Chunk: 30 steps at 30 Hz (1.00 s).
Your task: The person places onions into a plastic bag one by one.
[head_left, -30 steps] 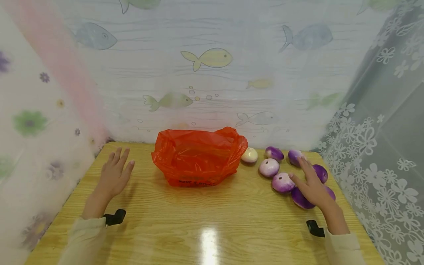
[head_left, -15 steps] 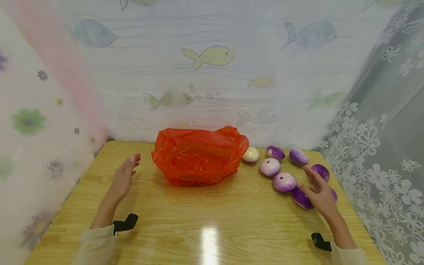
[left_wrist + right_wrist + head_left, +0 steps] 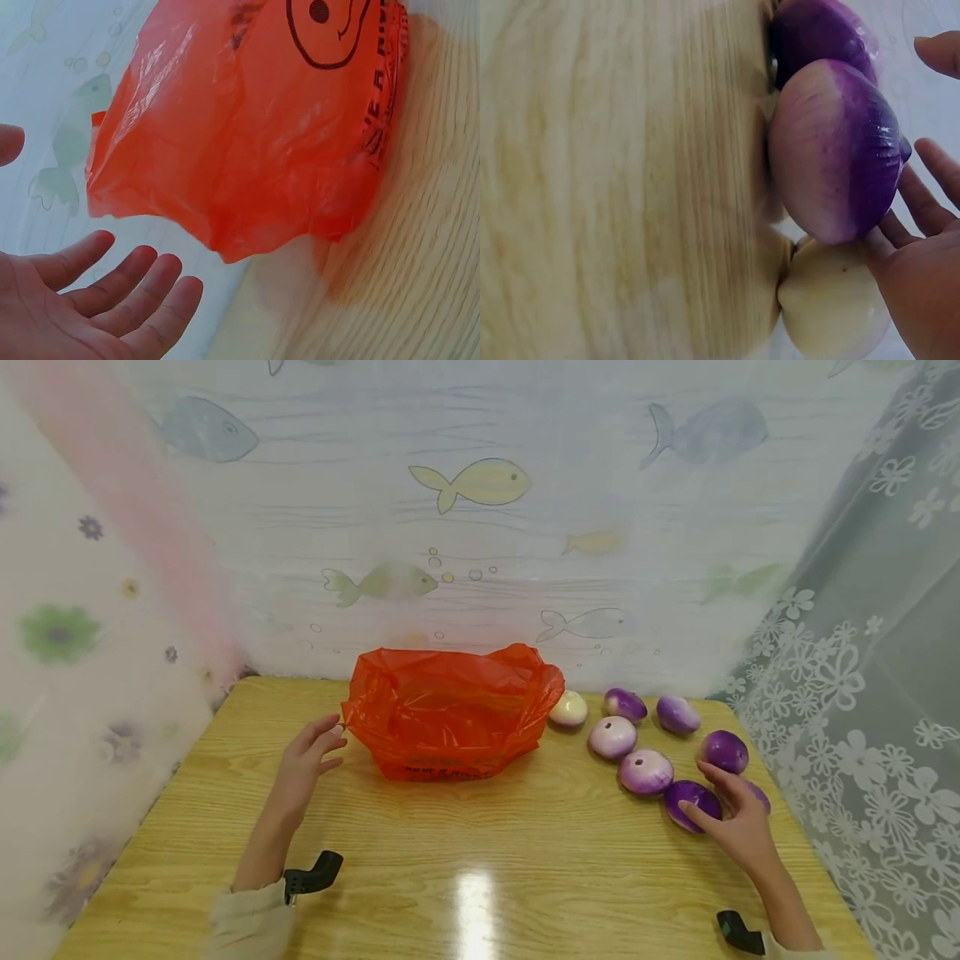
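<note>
- Wooden table (image 3: 420, 843), one: a broad span separates the hands; the side edges converge toward the far edge.
- Black wrist mounts (image 3: 313, 872), two: one at each wrist.
- Right hand (image 3: 741, 831): thumb and fingers spread apart, nothing gripped; poised at the dark purple bulb (image 3: 690, 792), contact cannot be told. Drawn slightly nearer than half a second ago, exposing more of that bulb.
- Left hand (image 3: 303, 768): fingers loosely extended, holding nothing; just beside the bag's left edge, having shifted inward from the table's left side.
- Bulbs (image 3: 647, 772), eight counted: grouped at right, one partly behind the right hand. The pale one sits just beside the bag, the rightmost near the table's right edge. Positions unchanged.
- Red bag (image 3: 450, 760), one: mouth gaping, near the far edge, unmoved.
- Lace curtain (image 3: 847, 727), one: along the right edge.
- Fish-print cloth (image 3: 480, 552): behind the far edge.
</note>
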### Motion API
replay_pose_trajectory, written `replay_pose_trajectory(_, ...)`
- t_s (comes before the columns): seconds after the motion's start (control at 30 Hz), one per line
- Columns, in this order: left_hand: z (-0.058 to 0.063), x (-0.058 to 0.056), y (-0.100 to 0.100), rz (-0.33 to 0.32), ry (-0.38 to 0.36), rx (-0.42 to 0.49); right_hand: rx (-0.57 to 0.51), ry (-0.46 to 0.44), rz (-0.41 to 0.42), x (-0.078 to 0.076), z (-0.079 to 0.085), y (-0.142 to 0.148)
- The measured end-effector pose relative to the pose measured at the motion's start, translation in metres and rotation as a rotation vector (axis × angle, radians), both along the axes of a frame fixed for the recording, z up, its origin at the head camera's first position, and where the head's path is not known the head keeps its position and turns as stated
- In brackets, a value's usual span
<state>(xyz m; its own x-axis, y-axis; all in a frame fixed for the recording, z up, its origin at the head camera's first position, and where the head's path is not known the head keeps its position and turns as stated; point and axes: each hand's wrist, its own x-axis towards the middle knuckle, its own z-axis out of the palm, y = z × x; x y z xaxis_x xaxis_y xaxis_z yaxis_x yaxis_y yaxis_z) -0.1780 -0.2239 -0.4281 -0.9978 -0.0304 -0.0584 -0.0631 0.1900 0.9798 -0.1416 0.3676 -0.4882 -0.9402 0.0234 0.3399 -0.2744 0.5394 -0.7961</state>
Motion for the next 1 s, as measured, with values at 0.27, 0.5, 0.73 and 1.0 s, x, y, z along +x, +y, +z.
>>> replay_pose_trajectory(0.27,0.001,-0.003,0.016,0.079,-0.006,0.115,0.064,-0.081,-0.013,0.005,-0.003,0.002)
replay_pose_trajectory(0.5,-0.002,-0.009,0.027,0.205,-0.045,0.199,0.125,-0.163,-0.029,0.01,-0.006,0.002)
replay_pose_trajectory(0.73,-0.006,-0.016,0.04,0.285,-0.019,0.231,0.178,-0.244,-0.038,0.018,-0.008,0.005)
replay_pose_trajectory(1.0,-0.01,-0.016,0.055,0.344,0.073,0.162,0.163,-0.286,-0.028,0.022,-0.008,0.007)
